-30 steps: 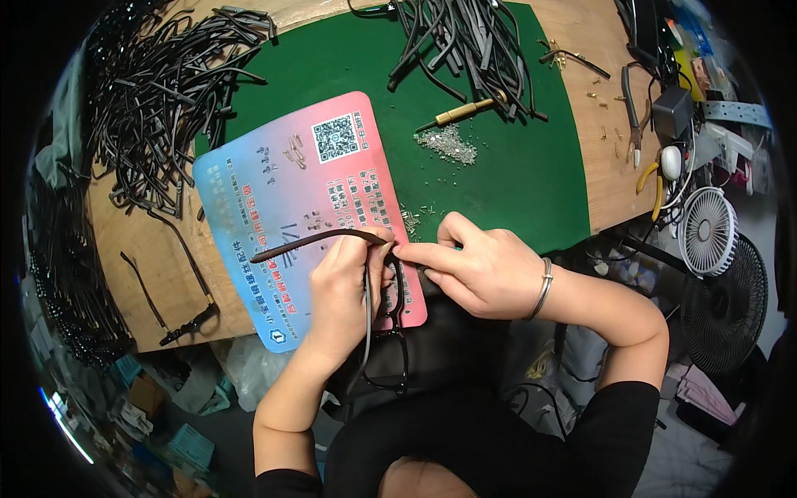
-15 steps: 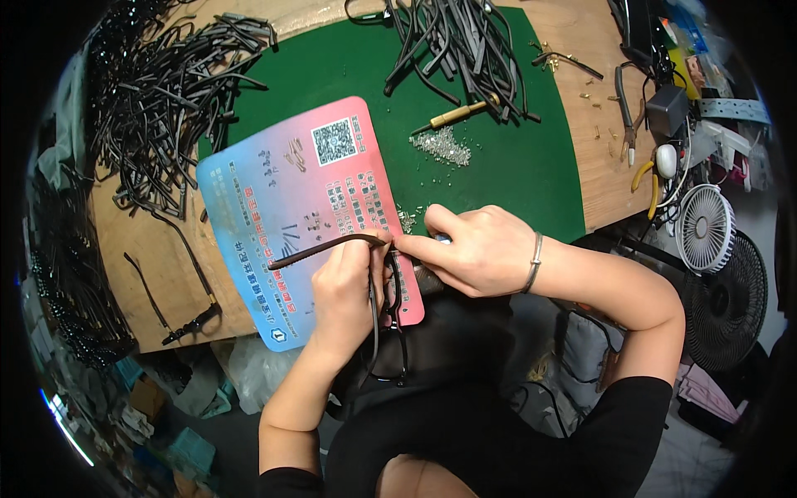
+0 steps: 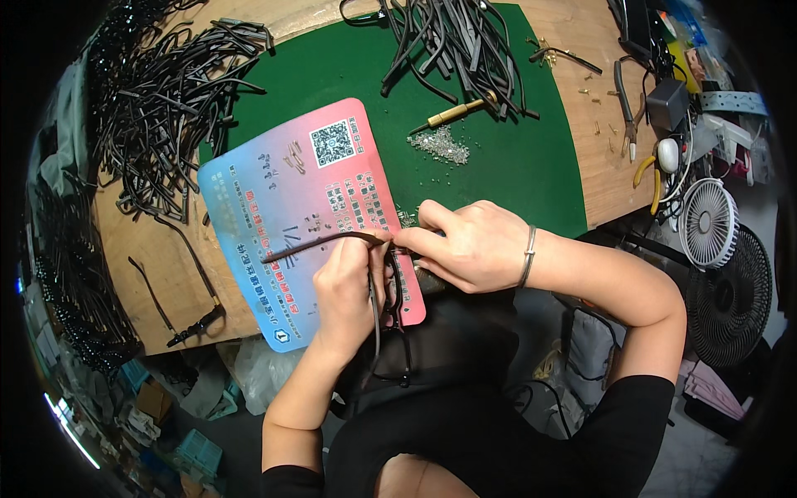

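Note:
My left hand (image 3: 342, 278) is closed around a pair of black eyeglasses (image 3: 393, 303), over the near right part of a blue-and-pink printed mat (image 3: 249, 216). One temple arm (image 3: 315, 244) sticks out to the left above the mat, while another dark arm hangs down toward my lap. My right hand (image 3: 477, 249) is pinched shut, its fingertips meeting the left hand's at the frame's corner. What it holds is hidden by the fingers. Small metal pins (image 3: 407, 217) lie just beyond the right fingers.
Loose temple arms (image 3: 170, 100) are heaped at left, with another bundle (image 3: 465, 50) at the back. On the green mat (image 3: 531, 174) lie a brass-handled screwdriver (image 3: 457, 114) and tiny clear bits (image 3: 442, 148). Pliers (image 3: 624, 104) and a white fan (image 3: 708, 224) are at right.
Both hands stay together at the eyeglasses' corner. The right hand has shifted slightly, and the outstretched temple arm's tip has moved a little left and up.

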A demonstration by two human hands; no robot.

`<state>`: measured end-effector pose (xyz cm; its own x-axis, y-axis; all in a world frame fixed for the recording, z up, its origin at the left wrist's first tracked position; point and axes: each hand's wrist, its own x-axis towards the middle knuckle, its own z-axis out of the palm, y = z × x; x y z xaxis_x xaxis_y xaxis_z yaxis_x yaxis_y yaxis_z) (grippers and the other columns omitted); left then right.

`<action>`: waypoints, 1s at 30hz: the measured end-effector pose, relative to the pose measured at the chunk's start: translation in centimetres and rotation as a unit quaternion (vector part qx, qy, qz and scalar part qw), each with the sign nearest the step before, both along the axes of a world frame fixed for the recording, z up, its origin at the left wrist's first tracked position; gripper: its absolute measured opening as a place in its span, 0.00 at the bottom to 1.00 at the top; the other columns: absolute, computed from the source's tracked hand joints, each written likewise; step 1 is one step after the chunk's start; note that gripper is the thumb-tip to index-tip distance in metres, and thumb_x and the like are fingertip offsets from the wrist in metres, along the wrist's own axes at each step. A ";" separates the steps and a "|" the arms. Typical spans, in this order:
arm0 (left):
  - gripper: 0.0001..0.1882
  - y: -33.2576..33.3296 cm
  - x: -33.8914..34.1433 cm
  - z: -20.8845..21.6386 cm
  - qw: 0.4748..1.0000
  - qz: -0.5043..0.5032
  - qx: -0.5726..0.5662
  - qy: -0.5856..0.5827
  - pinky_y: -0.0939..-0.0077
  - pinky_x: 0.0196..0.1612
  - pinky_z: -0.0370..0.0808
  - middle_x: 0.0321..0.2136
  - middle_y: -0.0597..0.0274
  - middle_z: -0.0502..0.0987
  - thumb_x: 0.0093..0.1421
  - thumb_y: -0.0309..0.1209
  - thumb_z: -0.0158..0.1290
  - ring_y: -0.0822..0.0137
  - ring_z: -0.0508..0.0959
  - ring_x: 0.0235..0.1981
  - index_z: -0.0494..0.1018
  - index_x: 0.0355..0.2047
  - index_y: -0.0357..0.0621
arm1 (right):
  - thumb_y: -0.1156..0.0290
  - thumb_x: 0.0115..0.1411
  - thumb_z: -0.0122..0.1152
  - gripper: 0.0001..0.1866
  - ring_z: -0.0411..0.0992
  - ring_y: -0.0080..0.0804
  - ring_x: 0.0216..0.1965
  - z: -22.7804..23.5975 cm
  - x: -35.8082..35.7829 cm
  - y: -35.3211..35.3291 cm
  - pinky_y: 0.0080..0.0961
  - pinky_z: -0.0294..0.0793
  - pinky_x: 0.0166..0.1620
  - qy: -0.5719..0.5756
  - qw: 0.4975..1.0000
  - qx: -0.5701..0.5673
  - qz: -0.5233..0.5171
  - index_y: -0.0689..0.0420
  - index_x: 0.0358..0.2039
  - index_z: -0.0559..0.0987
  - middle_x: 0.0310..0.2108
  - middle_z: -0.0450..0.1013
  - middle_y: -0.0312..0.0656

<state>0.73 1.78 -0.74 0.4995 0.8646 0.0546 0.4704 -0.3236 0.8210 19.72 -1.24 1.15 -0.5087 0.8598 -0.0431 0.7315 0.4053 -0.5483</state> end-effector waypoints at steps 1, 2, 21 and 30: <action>0.04 0.1 0.2 0.3 1.000 0.004 -0.014 0.001 0.78 0.21 0.72 0.22 0.58 0.73 0.58 0.19 0.48 0.70 0.75 0.17 0.70 0.33 0.37 | 0.66 0.52 0.57 0.21 0.67 0.38 0.16 0.0 0.0 0.0 0.31 0.70 0.19 -0.003 1.000 0.003 -0.003 0.56 0.48 0.70 0.26 0.63 0.43; 0.04 0.2 0.3 0.4 1.000 0.007 -0.028 0.003 0.76 0.21 0.72 0.21 0.57 0.73 0.57 0.20 0.49 0.68 0.75 0.17 0.70 0.33 0.37 | 0.67 0.52 0.56 0.19 0.68 0.39 0.15 0.0 0.0 0.0 0.32 0.70 0.19 0.011 1.000 0.008 -0.005 0.57 0.44 0.69 0.26 0.63 0.44; 0.18 3.2 -2.0 1.4 0.993 0.079 -0.011 -0.083 0.81 0.32 0.74 0.39 0.53 0.71 0.62 0.19 0.39 0.71 0.75 0.31 0.66 0.52 0.38 | 0.67 0.53 0.57 0.23 0.71 0.37 0.23 2.6 1.3 -3.2 0.30 0.73 0.23 0.011 0.987 -0.060 -0.150 0.55 0.49 0.67 0.32 0.62 0.45; 0.13 -0.8 -3.2 2.4 0.993 0.029 -0.002 -0.110 0.77 0.32 0.74 0.35 0.54 0.76 0.53 0.14 0.49 0.66 0.76 0.30 0.72 0.39 0.35 | 0.73 0.48 0.58 0.20 0.70 0.32 0.21 1.0 0.7 -3.1 0.25 0.71 0.22 -0.094 0.976 0.057 -0.190 0.52 0.45 0.73 0.29 0.63 0.42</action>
<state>-2.50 0.97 1.69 0.4250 0.8921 0.1537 0.2966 -0.2976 0.9075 20.45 -4.34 2.13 -0.1454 0.9894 0.0013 0.9241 0.1363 -0.3569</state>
